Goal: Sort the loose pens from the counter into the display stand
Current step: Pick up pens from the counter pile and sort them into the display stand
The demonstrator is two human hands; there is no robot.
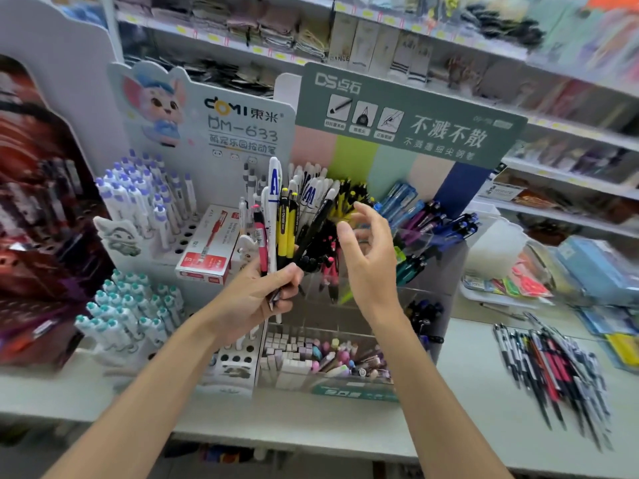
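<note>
My left hand [262,295] is shut on a fanned bunch of pens [276,223]: white, yellow, pink and black ones, tips down in my fist. My right hand [370,250] hovers open just right of the bunch, fingers spread and empty, in front of the clear display stand [428,267]. The stand's compartments hold yellow-black, white, blue and purple pens. A pile of loose pens [553,371] lies on the counter [466,385] at the right, apart from both hands.
A white peg stand with purple-capped pens [145,198] and teal-capped pens [128,312] sits at the left. A red pen box [207,247] rests beside it. A clear bin of erasers [321,357] is at the stand's base. Shelves of goods rise behind.
</note>
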